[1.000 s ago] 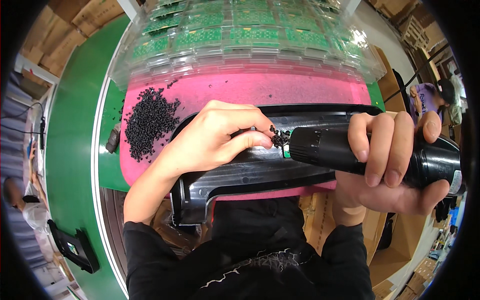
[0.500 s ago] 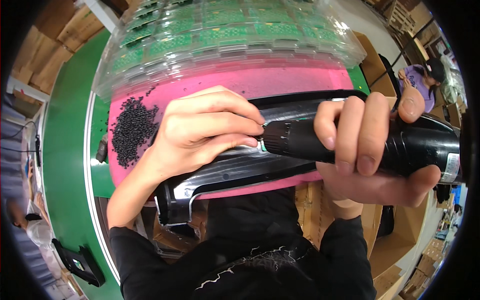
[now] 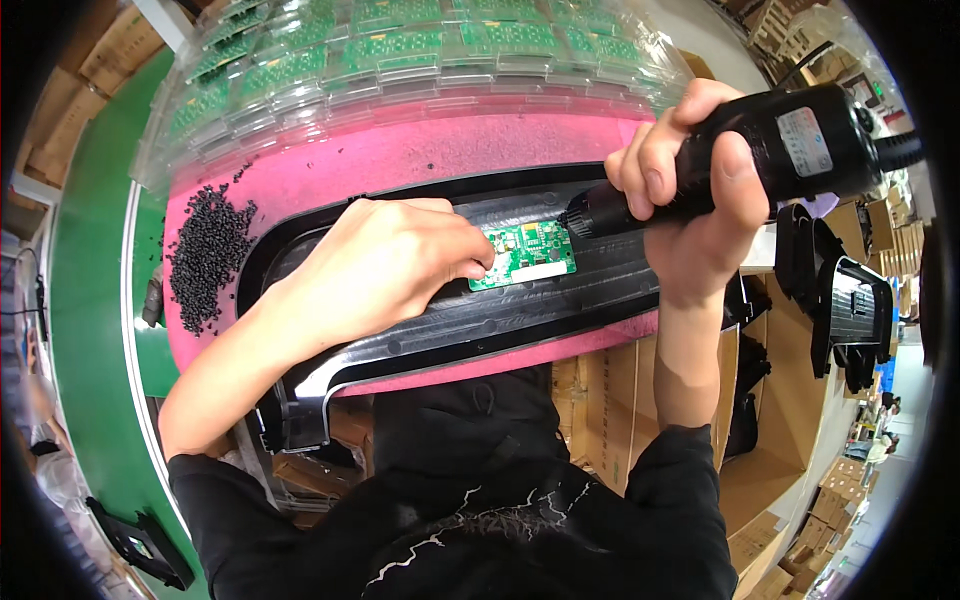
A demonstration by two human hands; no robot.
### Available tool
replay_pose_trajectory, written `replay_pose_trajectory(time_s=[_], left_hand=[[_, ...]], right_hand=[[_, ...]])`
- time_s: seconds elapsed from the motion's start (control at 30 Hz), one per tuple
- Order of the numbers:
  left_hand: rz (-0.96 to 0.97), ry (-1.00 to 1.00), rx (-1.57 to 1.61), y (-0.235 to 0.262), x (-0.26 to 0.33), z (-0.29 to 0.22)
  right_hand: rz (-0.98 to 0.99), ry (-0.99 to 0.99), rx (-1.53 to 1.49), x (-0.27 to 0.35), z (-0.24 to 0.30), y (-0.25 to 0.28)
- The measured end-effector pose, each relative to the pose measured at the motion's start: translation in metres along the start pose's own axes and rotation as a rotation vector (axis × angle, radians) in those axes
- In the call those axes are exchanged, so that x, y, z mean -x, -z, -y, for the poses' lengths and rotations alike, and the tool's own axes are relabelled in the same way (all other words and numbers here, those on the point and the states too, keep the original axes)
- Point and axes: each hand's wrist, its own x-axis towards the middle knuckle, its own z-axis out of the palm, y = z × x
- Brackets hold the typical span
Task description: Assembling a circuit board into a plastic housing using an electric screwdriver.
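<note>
A green circuit board (image 3: pixel 530 252) lies inside a long black plastic housing (image 3: pixel 490 330), placed across a pink mat. My left hand (image 3: pixel 400 258) is closed at the board's left end, thumb and fingertips pressed together; what they hold, if anything, is hidden. My right hand (image 3: pixel 690 190) is wrapped round a black electric screwdriver (image 3: pixel 775 150), held slanting above the housing's right part. The screwdriver's ribbed nose points left and down, close to the board's right edge. Whether its tip touches anything cannot be made out.
Small black screws (image 3: pixel 208 258) lie heaped on the pink mat (image 3: pixel 400 145) at left. Stacked clear trays (image 3: pixel 390 60) of green boards stand at the back. Cardboard boxes (image 3: pixel 630 400) and more black housings (image 3: pixel 850 310) are at right. Another black part (image 3: pixel 140 540) lies on the green surface.
My right hand has lifted and tilted the screwdriver, moving its nose right, away from my left fingers. The board now shows. My left hand appears further left, its fingers at the board's left end.
</note>
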Motion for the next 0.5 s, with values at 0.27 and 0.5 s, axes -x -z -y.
replay_pose_trajectory(time_s=[0.27,0.5], left_hand=[[0.117,0.083,0.042,-0.002,0.002,0.009],[0.172,0.210,0.073,0.006,0.007,0.007]], right_hand=[[-0.021,-0.076,0.154,-0.001,-0.010,0.000],[0.005,-0.066,0.172,-0.003,-0.009,-0.004]])
